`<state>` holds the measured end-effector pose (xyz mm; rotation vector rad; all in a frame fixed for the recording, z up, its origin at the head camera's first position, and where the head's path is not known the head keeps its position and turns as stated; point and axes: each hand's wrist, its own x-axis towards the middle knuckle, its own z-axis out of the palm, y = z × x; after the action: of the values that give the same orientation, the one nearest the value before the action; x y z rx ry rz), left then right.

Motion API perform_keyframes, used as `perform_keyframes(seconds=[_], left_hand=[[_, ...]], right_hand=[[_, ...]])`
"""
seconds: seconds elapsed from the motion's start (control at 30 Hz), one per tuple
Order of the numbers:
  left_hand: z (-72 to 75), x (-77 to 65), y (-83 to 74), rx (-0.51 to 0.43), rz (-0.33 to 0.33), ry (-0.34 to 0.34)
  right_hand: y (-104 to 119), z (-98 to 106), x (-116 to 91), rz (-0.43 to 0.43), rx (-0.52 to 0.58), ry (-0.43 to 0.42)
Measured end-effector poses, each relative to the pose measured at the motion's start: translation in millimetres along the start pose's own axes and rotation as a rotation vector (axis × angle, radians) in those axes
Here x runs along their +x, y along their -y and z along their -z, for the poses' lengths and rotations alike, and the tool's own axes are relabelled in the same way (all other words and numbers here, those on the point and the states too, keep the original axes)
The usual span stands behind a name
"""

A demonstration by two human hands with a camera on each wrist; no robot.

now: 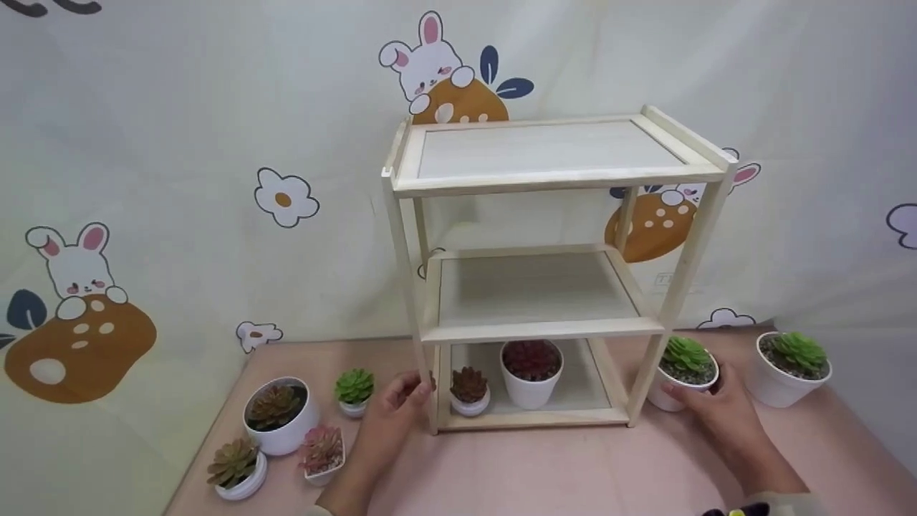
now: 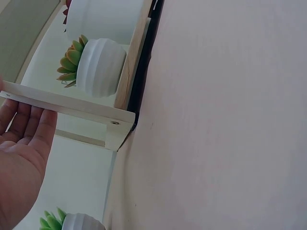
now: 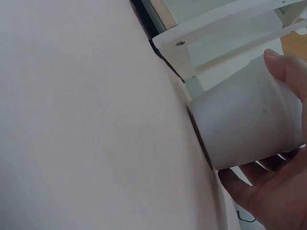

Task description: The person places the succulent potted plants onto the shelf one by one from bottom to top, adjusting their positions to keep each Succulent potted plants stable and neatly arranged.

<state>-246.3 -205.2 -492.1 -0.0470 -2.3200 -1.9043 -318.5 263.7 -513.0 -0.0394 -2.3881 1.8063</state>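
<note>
My right hand (image 1: 720, 408) grips a white pot with a green succulent (image 1: 686, 358), thumb on one side and fingers on the other. In the right wrist view that white pot (image 3: 244, 120) leans close over the table beside the shelf leg. My left hand (image 1: 401, 401) holds the front left post of a pale wooden three-tier shelf (image 1: 537, 332), low down; in the left wrist view its fingertips (image 2: 48, 117) lie along the post. On the bottom tier are a small brownish succulent (image 1: 469, 387) and a larger pot with a dark red succulent (image 1: 531, 369).
Left of the shelf stand a large white pot (image 1: 283, 423), a small green succulent (image 1: 354, 387), a pink succulent (image 1: 322, 451) and a greenish-brown one (image 1: 236, 466). Another potted green succulent (image 1: 794, 365) is at the far right. A rabbit-printed cloth (image 1: 179, 143) hangs behind.
</note>
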Motion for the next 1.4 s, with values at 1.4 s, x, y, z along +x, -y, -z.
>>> perform_keyframes(seconds=[1.4], left_hand=[[-1.7, 0.1, 0.1, -0.012, 0.026, 0.011]], right_hand=[[65, 28, -67, 0.020, -0.073, 0.198]])
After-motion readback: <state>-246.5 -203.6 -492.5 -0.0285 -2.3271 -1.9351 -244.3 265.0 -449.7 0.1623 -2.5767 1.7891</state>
